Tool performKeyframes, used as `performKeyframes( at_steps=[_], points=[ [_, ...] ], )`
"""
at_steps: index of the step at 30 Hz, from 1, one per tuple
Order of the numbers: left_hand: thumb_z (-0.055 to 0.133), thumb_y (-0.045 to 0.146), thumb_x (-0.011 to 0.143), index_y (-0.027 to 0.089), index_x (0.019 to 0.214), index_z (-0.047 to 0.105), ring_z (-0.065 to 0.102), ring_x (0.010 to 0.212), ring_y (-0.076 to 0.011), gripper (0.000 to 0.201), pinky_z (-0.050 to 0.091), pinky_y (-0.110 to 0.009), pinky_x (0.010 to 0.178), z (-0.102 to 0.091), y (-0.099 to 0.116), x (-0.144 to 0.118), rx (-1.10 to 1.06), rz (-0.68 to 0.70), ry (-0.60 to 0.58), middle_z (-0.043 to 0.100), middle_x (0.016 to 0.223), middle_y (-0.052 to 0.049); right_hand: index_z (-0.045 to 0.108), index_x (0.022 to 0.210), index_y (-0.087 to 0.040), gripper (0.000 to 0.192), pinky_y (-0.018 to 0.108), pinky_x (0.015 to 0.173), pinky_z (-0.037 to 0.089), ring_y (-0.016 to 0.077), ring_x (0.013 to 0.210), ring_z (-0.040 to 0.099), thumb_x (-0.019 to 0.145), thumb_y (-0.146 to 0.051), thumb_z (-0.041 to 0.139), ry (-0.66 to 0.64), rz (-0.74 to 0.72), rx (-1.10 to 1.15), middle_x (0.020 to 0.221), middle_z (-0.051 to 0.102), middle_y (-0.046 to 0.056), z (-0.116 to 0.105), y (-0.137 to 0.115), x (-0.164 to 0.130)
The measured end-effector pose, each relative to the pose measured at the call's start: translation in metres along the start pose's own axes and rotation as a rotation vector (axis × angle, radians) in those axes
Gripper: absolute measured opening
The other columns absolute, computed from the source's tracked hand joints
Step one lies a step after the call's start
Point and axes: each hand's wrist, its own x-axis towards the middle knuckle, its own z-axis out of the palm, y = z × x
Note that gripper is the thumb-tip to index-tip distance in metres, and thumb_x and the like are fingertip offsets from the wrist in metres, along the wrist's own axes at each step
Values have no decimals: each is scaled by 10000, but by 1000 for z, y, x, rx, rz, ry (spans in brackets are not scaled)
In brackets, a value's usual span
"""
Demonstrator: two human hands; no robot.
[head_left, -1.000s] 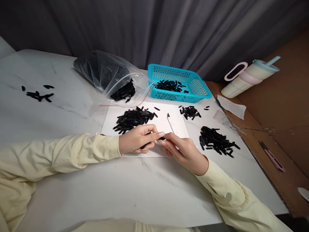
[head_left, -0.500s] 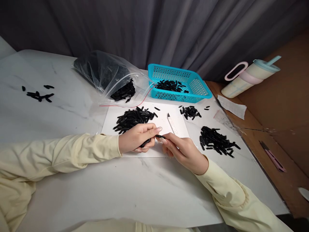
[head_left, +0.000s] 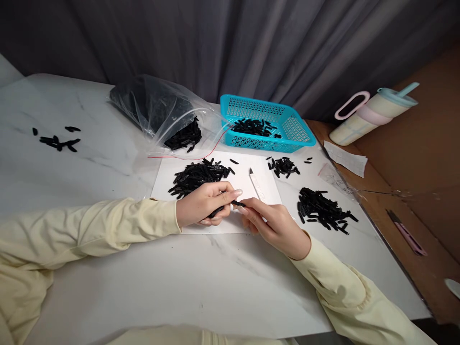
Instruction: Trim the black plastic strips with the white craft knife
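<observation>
Both hands met over the near edge of a white paper sheet [head_left: 215,167] on a marble-look table [head_left: 179,282]. Left hand [head_left: 201,205] was curled, fingers closed round a few small black plastic pieces [head_left: 216,211], one end poking out below the thumb. Right hand [head_left: 273,224] pinched a single black piece [head_left: 238,203] btwn thumb & forefinger, its tip just beside the left thumbnail; whether the two hands actually touched, can't tell. Both sleeves pale yellow.

On the sheet, just beyond the left hand, lay a loose heap of the same black pieces [head_left: 198,176]. A white craft knife [head_left: 256,186] lay on the sheet's right part, blade end pointing away, its near end hidden behind the right hand.

Right of the sheet: a bigger pile [head_left: 322,208] near the right wrist, & a smaller pile [head_left: 283,166] farther back, w/ a couple of strays beside it. Behind those stood a turquoise plastic basket [head_left: 293,129] w/ more black pieces inside. Left of the basket, a clear zip bag [head_left: 158,108], mouth open toward the sheet, pieces spilling at its opening. Far left of the table, a few scattered pieces [head_left: 59,141], well apart from the rest.

Off the table at right, on a brown surface: a tumbler w/ pink handle [head_left: 370,117] lying tilted, a paper slip [head_left: 345,159], & a pink utility knife [head_left: 406,233].
</observation>
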Motion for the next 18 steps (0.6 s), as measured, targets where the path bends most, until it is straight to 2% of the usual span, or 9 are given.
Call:
performKeyframes(
  at_steps=[12,15,18],
  points=[
    [517,443,846,180,715,421,257,247,-11,309,173,-98,261,-2,-1,3,-59,-11,0,373,393,104,453,765,-197,230,195,508,397,88,442,477,958,-240,336,17,-19,-16,547,535,-25,-4,0,1],
    [502,447,851,177,751,453,250,246,-15,292,149,-97,249,-2,-2,3,-85,-27,36,370,405,100,477,755,-188,239,197,508,397,88,435,492,950,-257,357,48,-23,-116,537,549,-20,-22,4,4],
    [473,425,867,180,775,465,244,252,-18,262,143,-94,245,-3,0,4,-131,-49,52,379,424,93,476,713,-183,249,220,508,384,101,439,504,931,-255,381,81,-6,-361,551,566,2,-58,12,23]
  ],
)
